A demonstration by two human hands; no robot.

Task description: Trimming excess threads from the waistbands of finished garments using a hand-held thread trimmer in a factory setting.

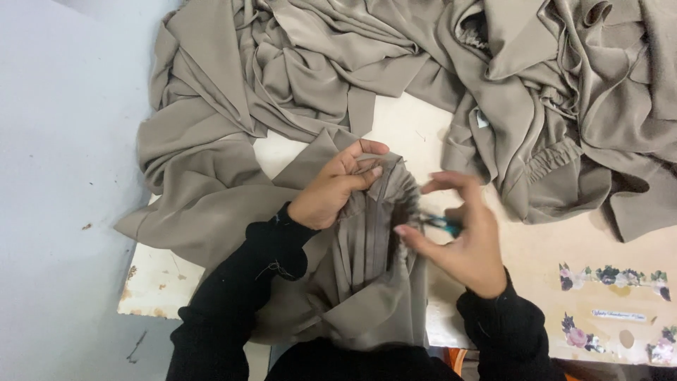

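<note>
So the left hand (330,194) has its grip clenched on the gathered cuff (384,185) of a taupe garment (367,275), thumb on top and fingers curled under the bunched edge. The right hand (458,236) is just beside it, pinching a small pair of thread snips (443,224) with a teal handle; its grip is closed on that tool, and the index finger reaches back to the ruffled edge. Motion blur makes the tool tip hard to see, so can't tell if the blades actually touch the cloth.

The piece being worked runs lengthwise from the person's lap up toward the hands, long axis roughly vertical in the view, with the gathered end pointing away from the body. Pleats and a seam line run the same way down the middle. It lies over the near edge of the counter (536,247), between the two black sleeves (247,282).

Further out, a big heap of the same taupe fabric (395,63) sprawls across the far side of the counter and hangs off the left edge. One elasticated cuff (557,159) shows in the heap on the right. Floral stickers (613,276) sit on the counter's right corner, and the grey floor (63,176) is on the left.
</note>
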